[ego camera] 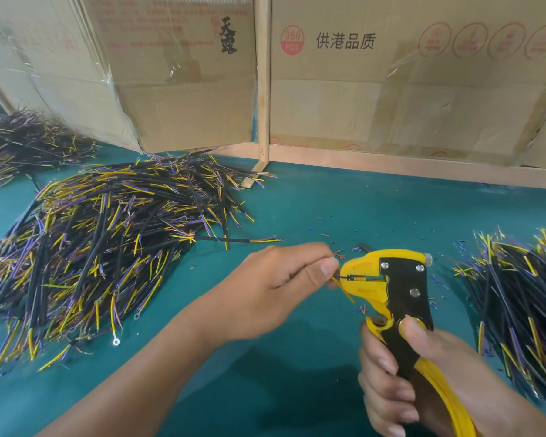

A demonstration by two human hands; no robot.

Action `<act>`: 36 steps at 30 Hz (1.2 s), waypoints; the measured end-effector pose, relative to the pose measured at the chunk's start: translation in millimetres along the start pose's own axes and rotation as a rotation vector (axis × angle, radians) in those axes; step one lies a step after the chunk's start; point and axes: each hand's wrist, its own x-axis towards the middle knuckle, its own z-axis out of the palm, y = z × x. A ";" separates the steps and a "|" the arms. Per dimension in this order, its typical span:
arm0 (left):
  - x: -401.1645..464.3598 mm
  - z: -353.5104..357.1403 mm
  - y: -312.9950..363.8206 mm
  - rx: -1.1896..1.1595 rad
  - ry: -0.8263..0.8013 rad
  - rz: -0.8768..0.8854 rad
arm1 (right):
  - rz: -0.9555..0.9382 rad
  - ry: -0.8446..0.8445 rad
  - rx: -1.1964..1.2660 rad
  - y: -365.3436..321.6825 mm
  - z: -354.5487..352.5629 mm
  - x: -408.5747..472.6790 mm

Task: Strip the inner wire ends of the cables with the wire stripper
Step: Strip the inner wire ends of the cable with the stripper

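Left hand (284,275) pinches a cable end (336,280) at thumb and fingertips, feeding one inner wire into the nose of the wire stripper (388,279), at 3 o'clock of that hand. Right hand (423,383) wraps the handles, fingers curled round them. Cable pile (101,241) lies at 9 o'clock on the green worktop (328,203). Advice: hold wire straight, seated fully between the blades, spare yellow wire clear; squeeze steadily, then pull off
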 end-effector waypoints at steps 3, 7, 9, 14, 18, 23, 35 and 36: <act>-0.1 0.5 -1.2 -0.080 0.003 -0.004 | -0.020 0.016 -0.028 -0.3 -0.2 -0.5; -0.5 0.1 -3.4 -0.115 0.018 0.018 | -0.047 0.007 -0.008 -0.4 2.4 -0.3; 0.5 1.9 -3.1 -0.117 0.041 0.032 | -0.050 -0.001 0.009 -0.8 4.6 0.3; 1.5 3.2 -4.5 -0.048 0.124 0.046 | -0.032 -0.025 0.081 0.5 9.3 0.4; 2.0 4.2 -4.1 -0.072 0.114 0.035 | 0.009 -0.028 0.144 0.6 10.8 0.8; -0.7 -0.4 -6.9 -0.031 -0.015 0.050 | 0.044 0.022 0.172 1.6 6.9 -3.2; 2.1 -7.3 -19.9 0.124 0.065 0.099 | -0.013 0.367 -0.004 -6.4 20.2 -3.9; 2.4 -7.3 -19.8 0.154 0.077 0.119 | -0.019 0.376 -0.011 -7.1 20.3 -4.8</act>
